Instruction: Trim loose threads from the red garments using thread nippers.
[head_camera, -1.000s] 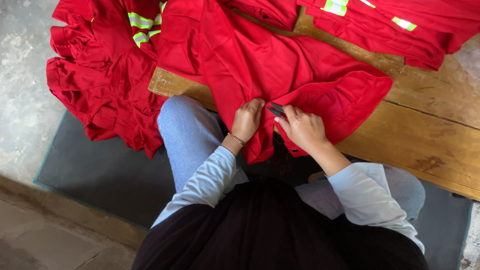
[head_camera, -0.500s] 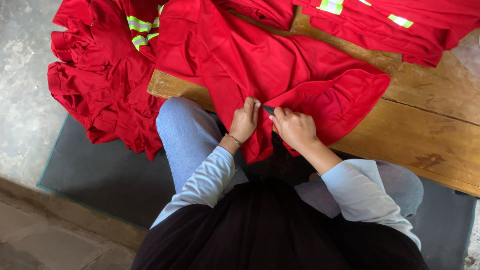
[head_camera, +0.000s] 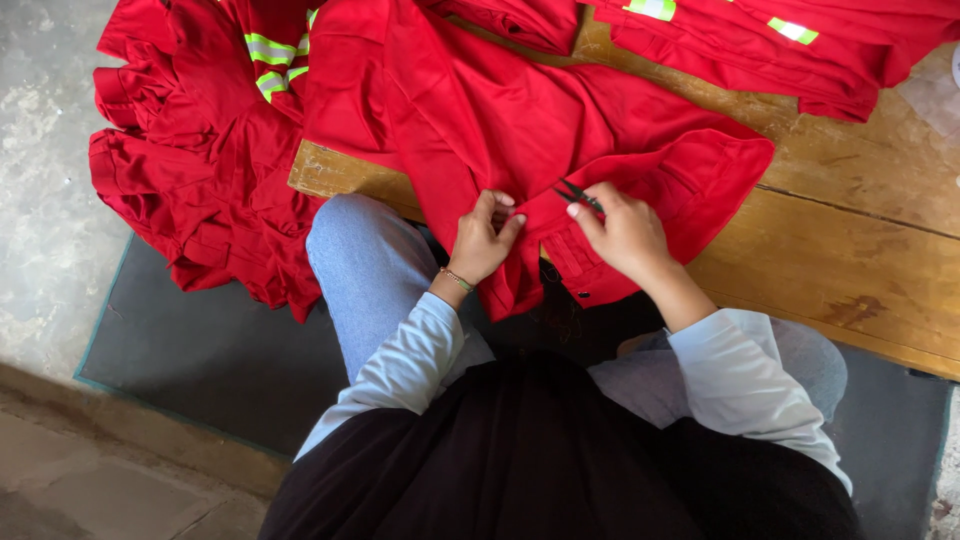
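Red garment (head_camera: 520, 130) spread over wooden bench (head_camera: 860, 270), hem hanging off near edge at 6 o'clock. Left hand (head_camera: 482, 240) pinches fold of fabric. Right hand (head_camera: 625, 235) clamped on small black snips (head_camera: 577, 193), blades at cloth. More red garments heaped at 10 o'clock (head_camera: 190, 150), another at 1 o'clock (head_camera: 780, 50), with reflective stripes. Dark mat (head_camera: 200, 350) underfoot.

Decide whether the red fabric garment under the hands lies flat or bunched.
Bunched: the red fabric garment shows folds and hangs off the wooden table.
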